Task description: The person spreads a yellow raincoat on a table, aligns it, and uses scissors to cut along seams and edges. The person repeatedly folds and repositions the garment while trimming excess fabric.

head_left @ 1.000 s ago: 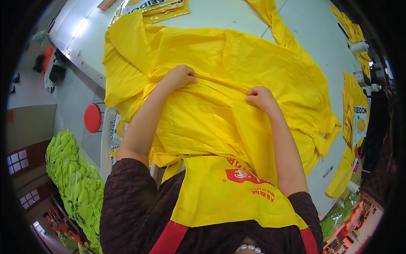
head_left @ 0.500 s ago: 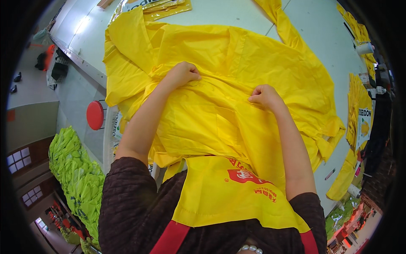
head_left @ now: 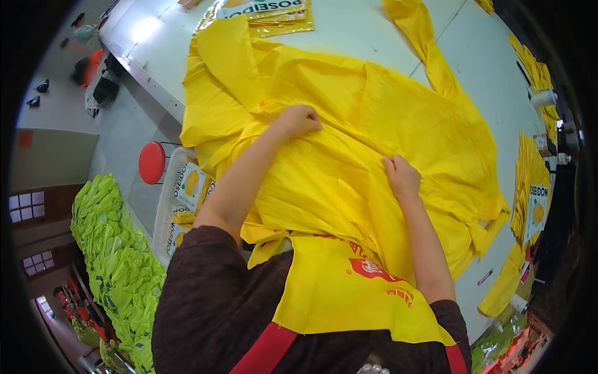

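Observation:
A large yellow raincoat (head_left: pixel 349 81) of thin, smooth fabric lies spread and wrinkled over the table in front of me. One long sleeve (head_left: pixel 414 31) stretches away toward the far side. My left hand (head_left: pixel 299 120) is closed on a fold across the middle of the raincoat. Farther right and a little nearer, my right hand (head_left: pixel 403 177) pinches the same cloth. Between the two hands the fabric runs in a taut crease. The near part drapes down to my yellow apron (head_left: pixel 349 299). My fingertips are partly hidden by the hands themselves.
Packed yellow garments in clear bags (head_left: pixel 280 22) lie at the far edge of the pale table (head_left: pixel 349 31). A white basket (head_left: pixel 163 215) with packages and a red stool (head_left: pixel 152 163) stand left. Lime-green garments (head_left: pixel 112 262) are heaped there. Folded yellow garments (head_left: pixel 523 181) and thread cones (head_left: pixel 543 98) line the right.
The view has shifted, so the table and raincoat sit differently and more of the white basket shows. Both hands keep hold of the cloth, and the crease between them looks straighter.

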Demonstrator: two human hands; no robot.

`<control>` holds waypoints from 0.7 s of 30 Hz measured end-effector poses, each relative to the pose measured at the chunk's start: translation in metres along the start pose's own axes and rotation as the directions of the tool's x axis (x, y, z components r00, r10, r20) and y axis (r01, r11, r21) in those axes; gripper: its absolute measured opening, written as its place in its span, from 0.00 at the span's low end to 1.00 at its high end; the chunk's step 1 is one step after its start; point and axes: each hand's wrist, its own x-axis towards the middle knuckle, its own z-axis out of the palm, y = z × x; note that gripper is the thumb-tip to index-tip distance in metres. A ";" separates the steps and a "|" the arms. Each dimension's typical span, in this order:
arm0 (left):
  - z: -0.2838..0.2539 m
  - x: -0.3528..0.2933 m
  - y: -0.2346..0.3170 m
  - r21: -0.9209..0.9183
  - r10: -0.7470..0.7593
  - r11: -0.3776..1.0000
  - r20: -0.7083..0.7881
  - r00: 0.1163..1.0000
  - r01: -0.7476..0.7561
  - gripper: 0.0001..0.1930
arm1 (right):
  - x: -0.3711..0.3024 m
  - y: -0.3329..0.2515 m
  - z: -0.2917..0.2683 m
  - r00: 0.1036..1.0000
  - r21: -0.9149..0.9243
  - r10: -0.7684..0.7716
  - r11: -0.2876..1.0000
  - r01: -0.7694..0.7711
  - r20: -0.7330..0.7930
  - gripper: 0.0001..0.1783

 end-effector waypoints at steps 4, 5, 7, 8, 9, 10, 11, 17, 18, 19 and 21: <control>0.011 -0.044 0.017 0.234 0.113 0.967 -0.036 0.993 -0.102 0.16 | -0.016 0.086 -0.011 0.995 -0.162 -0.095 0.983 0.086 -0.044 0.14; 0.008 -0.056 0.029 0.330 0.038 0.943 0.001 0.999 -0.036 0.16 | -0.022 0.109 -0.022 0.999 -0.129 -0.033 0.991 0.028 -0.040 0.14; -0.001 -0.079 0.032 0.278 -0.026 0.960 0.022 0.999 0.019 0.14 | -0.037 0.148 -0.051 0.998 -0.117 0.049 0.992 -0.052 -0.035 0.15; -0.007 -0.085 0.027 0.251 -0.055 0.967 0.037 0.998 0.044 0.14 | -0.043 0.162 -0.063 0.997 -0.131 0.067 0.989 -0.071 -0.030 0.15; -0.013 -0.088 0.020 0.152 -0.080 0.986 0.035 0.996 0.074 0.14 | -0.045 0.174 -0.073 0.993 -0.162 0.119 0.980 -0.117 0.007 0.14; -0.020 -0.091 0.012 0.050 -0.106 0.993 0.035 0.994 0.104 0.14 | -0.046 0.180 -0.084 0.985 -0.194 0.170 0.968 -0.160 0.041 0.13; -0.022 -0.089 0.011 -0.052 -0.131 0.990 0.040 0.991 0.133 0.15 | -0.048 0.185 -0.093 0.972 -0.228 0.225 0.952 -0.203 0.072 0.13; -0.008 0.013 0.081 0.016 -0.058 0.998 -0.243 0.968 0.064 0.25 | 0.024 0.090 -0.059 0.953 0.092 -0.088 0.989 0.119 -0.291 0.05; -0.004 0.029 0.105 0.081 -0.097 0.989 -0.254 0.962 0.121 0.26 | 0.038 0.058 -0.051 0.955 0.116 -0.156 0.975 0.190 -0.254 0.06; 0.006 0.045 0.119 0.163 -0.093 0.978 -0.211 0.973 0.128 0.26 | 0.047 0.030 -0.039 0.962 0.201 -0.158 0.958 0.204 -0.224 0.08; 0.025 0.072 0.131 0.324 -0.094 0.936 -0.134 0.986 0.134 0.27 | 0.060 -0.021 -0.027 0.959 0.337 -0.279 0.900 0.278 -0.047 0.13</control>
